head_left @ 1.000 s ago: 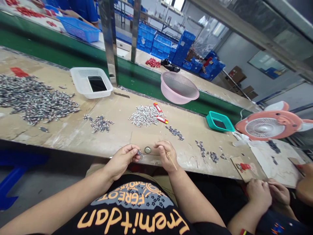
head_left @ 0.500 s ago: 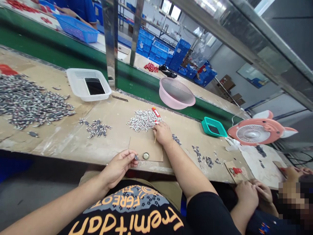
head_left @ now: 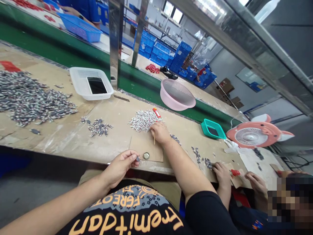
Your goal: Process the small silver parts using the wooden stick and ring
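A long tan tabletop (head_left: 61, 143) with a worn, board-covered surface runs across the view, with a green-sided bench and stacked blue plastic crates (head_left: 161, 54) beyond it. On it sit a white plastic tray (head_left: 78, 78) holding a black phone (head_left: 96, 85), a round pink plastic basin (head_left: 177, 94), a small teal plastic tray (head_left: 212, 129) and a pink-and-white desk fan (head_left: 251, 136). A broad heap of grey-and-silver small parts (head_left: 31, 98) lies at the far left, and a smaller heap of silvery parts (head_left: 144, 120) lies straight ahead. The person's right arm reaches forward over the tabletop, and the right hand (head_left: 160, 133) is curled closed around a thin wooden stick (head_left: 154, 138), its tip pointing down. That hand sits just beside the silvery heap, above the top edge of a brown cardboard sheet (head_left: 146, 148). The left hand (head_left: 119, 168) stays low, just over the tabletop's near edge, its thumb and fingers pinching a tiny dark metal part (head_left: 138, 159). That part is just beside a round ribbed metal cap (head_left: 146, 155) lying on the cardboard. A co-worker's hands (head_left: 222, 174) work to the right, well apart.
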`<state>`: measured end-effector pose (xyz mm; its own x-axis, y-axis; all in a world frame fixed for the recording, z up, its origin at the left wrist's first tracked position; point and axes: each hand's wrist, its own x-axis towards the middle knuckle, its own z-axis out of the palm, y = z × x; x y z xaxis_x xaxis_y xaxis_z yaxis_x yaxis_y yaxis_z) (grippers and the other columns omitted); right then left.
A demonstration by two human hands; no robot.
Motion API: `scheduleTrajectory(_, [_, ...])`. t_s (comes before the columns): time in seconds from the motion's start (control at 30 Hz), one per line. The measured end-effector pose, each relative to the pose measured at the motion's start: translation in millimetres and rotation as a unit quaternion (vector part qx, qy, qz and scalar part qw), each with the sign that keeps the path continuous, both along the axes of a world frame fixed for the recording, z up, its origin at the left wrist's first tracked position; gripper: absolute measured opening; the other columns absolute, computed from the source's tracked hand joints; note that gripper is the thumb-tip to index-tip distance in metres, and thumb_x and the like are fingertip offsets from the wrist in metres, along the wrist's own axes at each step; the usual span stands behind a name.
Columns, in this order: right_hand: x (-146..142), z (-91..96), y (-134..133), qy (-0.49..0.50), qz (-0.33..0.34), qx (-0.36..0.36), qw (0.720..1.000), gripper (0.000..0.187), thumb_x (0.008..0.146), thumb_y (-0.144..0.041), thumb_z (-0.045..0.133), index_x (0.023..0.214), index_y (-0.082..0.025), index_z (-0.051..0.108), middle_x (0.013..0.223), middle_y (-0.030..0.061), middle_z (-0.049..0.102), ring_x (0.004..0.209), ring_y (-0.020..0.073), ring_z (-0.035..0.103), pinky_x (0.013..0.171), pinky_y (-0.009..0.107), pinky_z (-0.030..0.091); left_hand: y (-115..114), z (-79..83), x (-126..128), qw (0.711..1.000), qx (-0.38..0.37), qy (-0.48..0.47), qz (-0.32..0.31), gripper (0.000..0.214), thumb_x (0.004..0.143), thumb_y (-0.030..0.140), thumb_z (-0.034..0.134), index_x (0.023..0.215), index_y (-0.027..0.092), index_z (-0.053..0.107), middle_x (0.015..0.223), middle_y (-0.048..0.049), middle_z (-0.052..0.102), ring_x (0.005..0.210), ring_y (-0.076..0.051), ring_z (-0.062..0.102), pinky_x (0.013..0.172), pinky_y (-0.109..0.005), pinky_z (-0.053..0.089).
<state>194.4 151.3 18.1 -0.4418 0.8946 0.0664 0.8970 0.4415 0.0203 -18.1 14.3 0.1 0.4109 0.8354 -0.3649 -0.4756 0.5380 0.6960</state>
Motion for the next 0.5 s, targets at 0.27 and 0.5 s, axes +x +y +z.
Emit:
scheduleTrajectory(0.27, [-17,0.8,1,-0.053,0.044,0.000,0.998,0.020,0.091,-0.023,0.044,0.092,-0.018,0.064,0.096,0.0099,0.060,0.099,0.0240,0.045,0.090,0.035,0.032,-1,1.6,2,1.000,0.006,0.017,0.011,0.019,0.074,0.032,0.069,0.083,0.017,0.061,0.074,0.0006,0.060,0.069,-0.011,0.056,0.072,-0.025,0.044])
scheduleTrajectory(0.5, [-14,-0.4,6,-0.037,0.023,-0.003,0.999,0.017,0.088,-0.021,0.047,0.090,-0.017,0.063,0.095,0.0094,0.060,0.097,0.0234,0.047,0.087,0.034,0.035,-2,1.5,1,1.000,0.009,0.016,0.018,0.021,0.073,0.033,0.070,0.083,0.017,0.061,0.074,0.0005,0.061,0.069,-0.012,0.057,0.071,-0.025,0.045])
